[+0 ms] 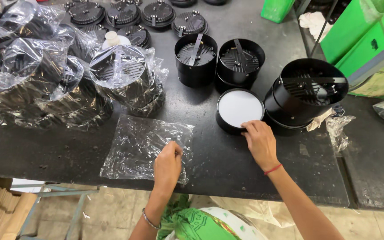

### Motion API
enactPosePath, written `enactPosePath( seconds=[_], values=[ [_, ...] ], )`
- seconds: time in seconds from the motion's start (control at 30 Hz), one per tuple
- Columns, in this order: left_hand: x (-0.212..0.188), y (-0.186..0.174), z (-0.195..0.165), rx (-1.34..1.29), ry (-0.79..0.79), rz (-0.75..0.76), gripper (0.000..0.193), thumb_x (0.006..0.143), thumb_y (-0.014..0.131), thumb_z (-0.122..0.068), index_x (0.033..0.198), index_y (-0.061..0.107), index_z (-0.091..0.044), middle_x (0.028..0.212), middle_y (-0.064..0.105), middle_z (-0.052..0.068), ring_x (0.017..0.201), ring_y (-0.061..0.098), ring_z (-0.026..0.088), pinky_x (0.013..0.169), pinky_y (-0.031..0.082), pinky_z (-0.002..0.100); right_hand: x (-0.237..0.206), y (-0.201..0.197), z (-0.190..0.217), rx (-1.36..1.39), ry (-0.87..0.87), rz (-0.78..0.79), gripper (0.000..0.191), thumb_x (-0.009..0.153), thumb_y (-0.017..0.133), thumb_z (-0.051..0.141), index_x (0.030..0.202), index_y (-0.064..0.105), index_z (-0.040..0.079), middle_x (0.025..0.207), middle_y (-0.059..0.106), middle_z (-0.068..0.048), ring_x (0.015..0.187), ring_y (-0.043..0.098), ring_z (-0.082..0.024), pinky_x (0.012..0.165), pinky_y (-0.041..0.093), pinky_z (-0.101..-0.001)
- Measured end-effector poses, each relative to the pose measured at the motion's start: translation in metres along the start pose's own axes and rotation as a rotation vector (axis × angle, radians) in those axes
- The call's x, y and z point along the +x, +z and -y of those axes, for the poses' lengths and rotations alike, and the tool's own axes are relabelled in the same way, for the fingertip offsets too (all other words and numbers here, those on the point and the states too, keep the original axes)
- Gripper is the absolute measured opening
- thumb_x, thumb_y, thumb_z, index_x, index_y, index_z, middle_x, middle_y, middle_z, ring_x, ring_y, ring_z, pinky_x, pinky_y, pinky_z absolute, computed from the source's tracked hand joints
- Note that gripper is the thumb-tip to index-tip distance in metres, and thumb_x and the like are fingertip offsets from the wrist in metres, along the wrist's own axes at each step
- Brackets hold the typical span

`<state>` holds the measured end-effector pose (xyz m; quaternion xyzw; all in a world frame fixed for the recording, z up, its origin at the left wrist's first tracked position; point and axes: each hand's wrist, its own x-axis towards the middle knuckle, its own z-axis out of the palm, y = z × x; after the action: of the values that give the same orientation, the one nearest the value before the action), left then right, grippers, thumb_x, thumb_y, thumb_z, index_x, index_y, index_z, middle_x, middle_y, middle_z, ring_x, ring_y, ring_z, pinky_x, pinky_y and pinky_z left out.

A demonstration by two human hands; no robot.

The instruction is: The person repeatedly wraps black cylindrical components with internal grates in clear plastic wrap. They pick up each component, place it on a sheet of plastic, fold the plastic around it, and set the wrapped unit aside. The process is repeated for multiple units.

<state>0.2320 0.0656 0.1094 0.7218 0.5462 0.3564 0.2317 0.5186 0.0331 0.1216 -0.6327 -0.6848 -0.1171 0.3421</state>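
So a clear plastic bag [145, 146] is laid flat on the black table [227, 164], and its right edge is pinched by the left hand [167, 166], fingers curled in. The right hand [259, 141] is rested fingers-down on the rim of a round black lamp with a white face [238, 110], just right of the bag. More black housings [218, 60] are stood behind; wrapped ones [45, 75] are piled left.

Dark worktable [245, 173], green bins [356, 31], perhaps concrete floor [112, 213].
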Motion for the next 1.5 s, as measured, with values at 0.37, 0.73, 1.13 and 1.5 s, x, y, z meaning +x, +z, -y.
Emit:
enactPosePath(
  seconds=[0.37,0.73,1.13,1.5],
  values=[
    [0.006,0.021,0.009,-0.018,0.074,-0.011,0.028,0.081,0.059,0.01,0.099,0.075,-0.006,0.103,0.063,0.014,0.1,0.063,0.036,0.086,0.05,0.046,-0.024,-0.02,0.047,0.174,-0.018,0.315,0.009,0.08,0.076,0.014,0.086,0.07,0.012,0.083,0.066,-0.005,0.083,0.066,-0.027,0.075,0.05,-0.0395],
    [0.006,0.031,0.012,-0.078,0.004,0.157,0.04,0.081,0.058,0.012,0.109,0.077,-0.011,0.105,0.063,0.013,0.097,0.066,0.033,0.081,0.052,0.044,-0.033,0.011,-0.004,0.68,0.512,0.391,0.05,0.106,0.045,0.039,0.132,0.063,0.0,0.147,0.057,-0.011,0.136,0.051,-0.026,0.112,0.037,-0.0343],
    [0.005,0.012,0.008,-0.211,0.022,0.248,0.049,0.08,0.053,0.015,0.113,0.077,-0.012,0.106,0.064,0.011,0.093,0.068,0.029,0.08,0.054,0.038,-0.071,-0.002,-0.021,1.44,1.184,0.541,0.045,0.097,0.06,0.031,0.133,0.061,0.004,0.102,0.068,0.001,0.088,0.06,-0.008,0.085,0.05,-0.0312],
    [0.018,-0.019,-0.01,0.11,0.09,0.089,0.031,0.081,0.069,0.001,0.111,0.072,-0.007,0.11,0.062,0.011,0.101,0.064,0.033,0.082,0.053,0.044,-0.04,-0.055,0.012,1.037,0.682,0.653,0.026,0.084,0.08,0.014,0.103,0.077,-0.003,0.09,0.074,-0.008,0.083,0.072,-0.014,0.076,0.059,-0.035]
  ],
)
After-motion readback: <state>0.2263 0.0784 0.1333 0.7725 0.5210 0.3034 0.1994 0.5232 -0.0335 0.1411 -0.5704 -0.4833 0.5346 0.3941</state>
